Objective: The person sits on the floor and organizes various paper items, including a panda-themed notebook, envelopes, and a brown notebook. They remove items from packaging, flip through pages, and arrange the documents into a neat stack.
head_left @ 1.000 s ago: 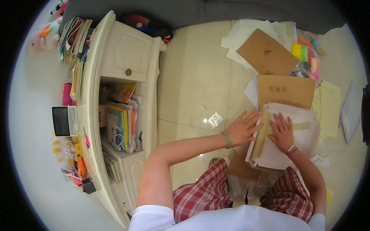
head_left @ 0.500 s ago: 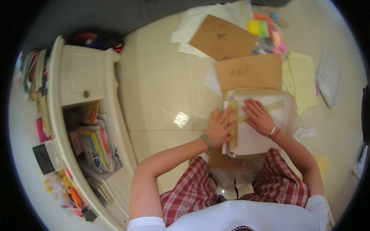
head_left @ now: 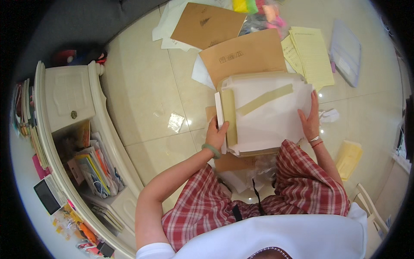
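Before me is a shallow white paper-covered box (head_left: 271, 116) with strips of tan tape, one slanting over its top and one down its left side. My left hand (head_left: 215, 134) is closed on its left edge, thumb uppermost, beside a narrow white flap; its other fingers are partly hidden. On the opposite side, my right hand (head_left: 310, 121) grips the right edge, with the thumb toward the top and the fingers along the side. Beyond the box lies a brown cardboard sheet (head_left: 246, 54) with dark marks.
Another brown sheet (head_left: 207, 23) rests on white papers. Yellow lined paper (head_left: 315, 56) and a clear plastic lid (head_left: 346, 52) lie to the right. A white cabinet (head_left: 69, 97) stands left. A crumpled tissue (head_left: 330, 115) and a small clear wrapper (head_left: 176, 122) are on the floor.
My hands have moved off the box's top and tape, outward to its left and right edges. The view has shifted, so the surroundings sit differently.
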